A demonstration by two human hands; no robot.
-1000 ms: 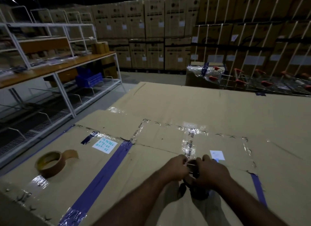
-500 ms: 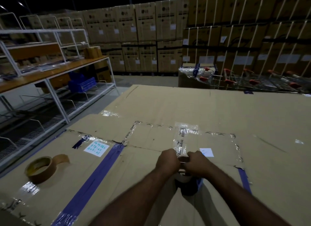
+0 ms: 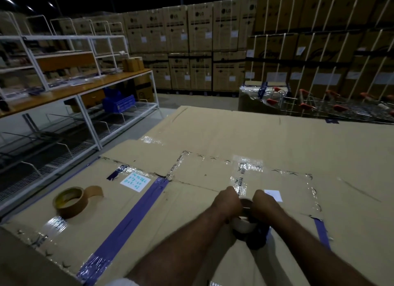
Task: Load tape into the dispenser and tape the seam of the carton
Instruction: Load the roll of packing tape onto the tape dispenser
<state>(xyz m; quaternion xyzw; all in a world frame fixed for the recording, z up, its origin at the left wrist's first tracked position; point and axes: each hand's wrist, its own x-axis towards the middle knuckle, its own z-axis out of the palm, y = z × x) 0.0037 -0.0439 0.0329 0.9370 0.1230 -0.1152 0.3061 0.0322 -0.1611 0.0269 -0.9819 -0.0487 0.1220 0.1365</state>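
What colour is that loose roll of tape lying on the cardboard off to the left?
Brown, with a yellowish inner core; the tape roll shows clearly in the head view.

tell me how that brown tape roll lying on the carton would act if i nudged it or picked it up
The brown tape roll lies flat on the carton, so a nudge would probably slide it, not roll it. Its hollow core suggests it is light and easy to lift. The loose tail curling off its right side may flop or stick to the cardboard.

A warehouse is shown. Strapped cartons [image 3: 200, 47] are stacked high along the walls. White racks [image 3: 64, 77] and trolleys [image 3: 332, 106] are seen beside them.
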